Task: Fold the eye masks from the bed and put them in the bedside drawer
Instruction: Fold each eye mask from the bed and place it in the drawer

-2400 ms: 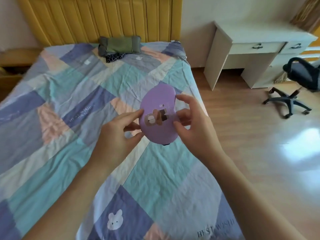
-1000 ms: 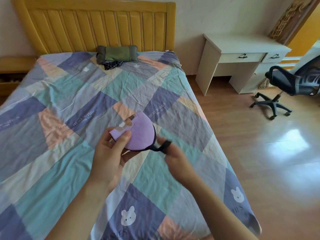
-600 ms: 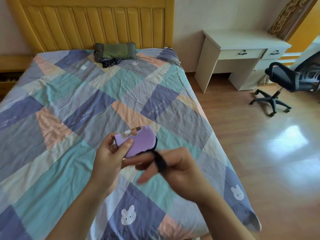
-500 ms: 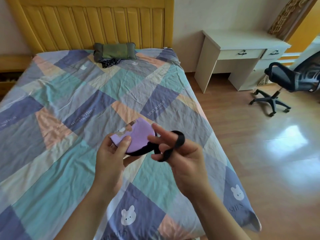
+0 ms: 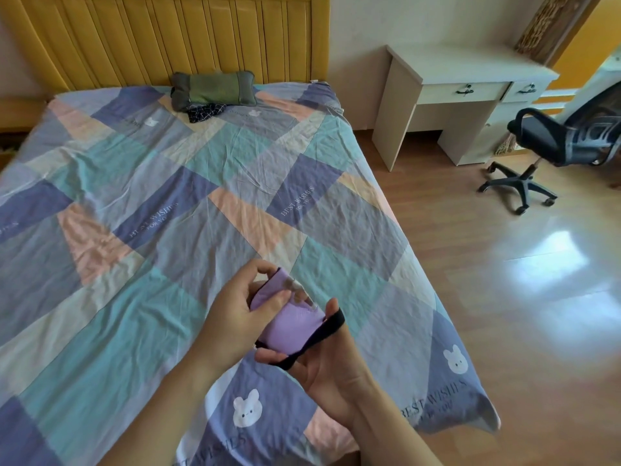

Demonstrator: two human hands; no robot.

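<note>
A folded purple eye mask (image 5: 294,322) with a small bear print is held above the near right part of the bed (image 5: 141,210). My left hand (image 5: 235,317) pinches its upper fold between thumb and fingers. My right hand (image 5: 319,361) lies palm up under the mask, and the mask's black elastic strap (image 5: 319,338) is stretched around its thumb and fingers. Another dark patterned eye mask (image 5: 203,113) lies far up the bed beside the green pillow (image 5: 213,90).
The patchwork sheet covers the bed up to a yellow headboard (image 5: 168,38). A wooden bedside unit (image 5: 13,112) shows at the far left edge. On the right stand a white desk (image 5: 460,92) with drawers and a black office chair (image 5: 554,146) on wood floor.
Both hands dropped lower and to the right. The mask went from open and flat to folded, and the black strap moved from my right fingertips to loop around my right hand beneath the mask.
</note>
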